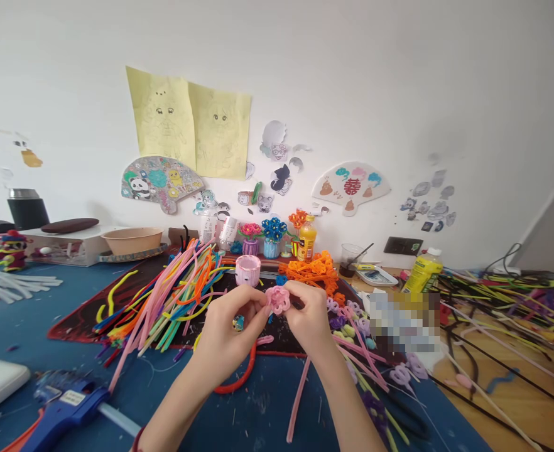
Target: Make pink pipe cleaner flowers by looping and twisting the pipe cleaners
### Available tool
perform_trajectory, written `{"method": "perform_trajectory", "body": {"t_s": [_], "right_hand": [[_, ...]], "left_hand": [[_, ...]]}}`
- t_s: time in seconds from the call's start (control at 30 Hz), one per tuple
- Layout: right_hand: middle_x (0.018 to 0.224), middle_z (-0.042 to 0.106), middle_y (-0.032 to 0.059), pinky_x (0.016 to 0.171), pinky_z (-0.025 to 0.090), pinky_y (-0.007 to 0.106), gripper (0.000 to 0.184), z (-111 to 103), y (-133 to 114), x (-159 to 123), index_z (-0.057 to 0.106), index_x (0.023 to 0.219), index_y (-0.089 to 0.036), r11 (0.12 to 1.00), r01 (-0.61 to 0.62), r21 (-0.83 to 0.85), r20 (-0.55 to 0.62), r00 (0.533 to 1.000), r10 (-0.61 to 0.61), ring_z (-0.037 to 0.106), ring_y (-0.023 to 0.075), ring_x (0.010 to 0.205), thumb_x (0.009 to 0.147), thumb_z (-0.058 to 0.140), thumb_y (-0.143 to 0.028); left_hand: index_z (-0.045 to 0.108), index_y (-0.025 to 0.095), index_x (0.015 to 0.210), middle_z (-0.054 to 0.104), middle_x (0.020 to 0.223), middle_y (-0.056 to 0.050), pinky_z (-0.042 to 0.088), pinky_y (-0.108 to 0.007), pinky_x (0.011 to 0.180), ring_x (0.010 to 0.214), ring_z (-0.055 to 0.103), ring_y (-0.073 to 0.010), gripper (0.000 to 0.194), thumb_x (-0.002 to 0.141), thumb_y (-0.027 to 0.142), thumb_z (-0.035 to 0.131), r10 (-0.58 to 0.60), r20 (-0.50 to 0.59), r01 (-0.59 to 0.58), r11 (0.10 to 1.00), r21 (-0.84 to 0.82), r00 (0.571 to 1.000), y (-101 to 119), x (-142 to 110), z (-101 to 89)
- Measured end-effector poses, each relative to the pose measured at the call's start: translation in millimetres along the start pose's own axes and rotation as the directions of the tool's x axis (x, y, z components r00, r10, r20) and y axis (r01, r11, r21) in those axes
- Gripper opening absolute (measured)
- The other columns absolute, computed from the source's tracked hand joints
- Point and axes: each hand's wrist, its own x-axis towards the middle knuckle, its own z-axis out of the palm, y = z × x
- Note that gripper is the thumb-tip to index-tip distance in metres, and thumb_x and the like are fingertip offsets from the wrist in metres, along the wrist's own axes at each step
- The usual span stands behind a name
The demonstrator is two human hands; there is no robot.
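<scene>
A small pink pipe-cleaner flower [277, 300] is pinched between my two hands above the dark mat. My left hand [232, 314] grips its left edge with thumb and forefinger. On the other side, the fingers of my right hand [308, 314] are closed on its right edge. Just behind my hands stands a pale pink pipe-cleaner pot [247, 270]. A loose pink pipe cleaner [298, 402] lies below my right wrist, and a red loop [239, 386] curves near my left forearm.
A heap of coloured pipe cleaners [178, 295] spreads to the left. Orange pipe-cleaner flowers [312, 273] are piled behind my right hand. A blue glue gun [70, 408] lies at the front left. A yellow bottle [422, 270] stands at the right amid more pipe cleaners.
</scene>
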Motion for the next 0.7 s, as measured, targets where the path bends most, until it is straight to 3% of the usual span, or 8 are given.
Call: {"method": "perform_trajectory", "body": {"t_s": [0.17, 0.33, 0.53, 0.7], "right_hand": [[0.051, 0.035, -0.0056, 0.049, 0.023, 0.024, 0.019, -0.6, -0.1, 0.2, 0.039, 0.053, -0.019, 0.999, -0.032, -0.001, -0.007, 0.999, 0.032, 0.033, 0.0102, 0.051, 0.068, 0.047, -0.01], [0.053, 0.041, -0.0049, 0.05, 0.027, 0.023, 0.015, -1.2, 1.9, 0.2, 0.046, 0.055, -0.018, 0.997, -0.072, 0.023, -0.021, 0.997, 0.073, 0.036, 0.0112, 0.052, 0.068, 0.048, -0.011], [0.053, 0.041, -0.0046, 0.05, 0.027, 0.023, 0.015, -0.9, 0.9, 0.3, 0.045, 0.055, -0.019, 0.998, -0.063, 0.027, -0.018, 0.998, 0.064, 0.037, 0.0114, 0.053, 0.068, 0.048, -0.011], [0.052, 0.038, -0.0052, 0.049, 0.026, 0.023, 0.018, -0.3, -2.9, 0.8, 0.041, 0.054, -0.019, 0.998, -0.06, 0.021, -0.018, 0.998, 0.061, 0.035, 0.0106, 0.052, 0.068, 0.048, -0.011]], "left_hand": [[0.063, 0.015, 0.083, 0.059, 0.069, -0.001, 0.041, -0.023, 0.057, 0.06, 0.051, -0.0118, 0.017, 0.088, 0.03, 0.057, -0.058, 0.015, 0.059, 0.998, -0.028, 0.998, -1.9, 1.1, -0.2], [0.064, 0.015, 0.083, 0.06, 0.07, -0.002, 0.042, -0.022, 0.057, 0.062, 0.052, -0.0125, 0.023, 0.087, 0.037, 0.059, -0.155, 0.053, 0.162, 0.972, -0.173, 0.986, 1.5, 2.4, -2.2], [0.063, 0.014, 0.076, 0.052, 0.063, 0.002, 0.031, -0.018, 0.045, 0.052, 0.041, -0.008, 0.029, 0.08, 0.043, 0.066, -0.272, 0.048, 0.27, 0.885, -0.379, 0.961, 4.9, 4.0, -3.7], [0.065, 0.014, 0.078, 0.053, 0.061, 0.002, 0.031, -0.018, 0.043, 0.049, 0.039, -0.0069, 0.03, 0.077, 0.044, 0.07, -0.311, 0.068, 0.308, 0.842, -0.443, 0.948, -0.7, 3.8, 0.3]]}}
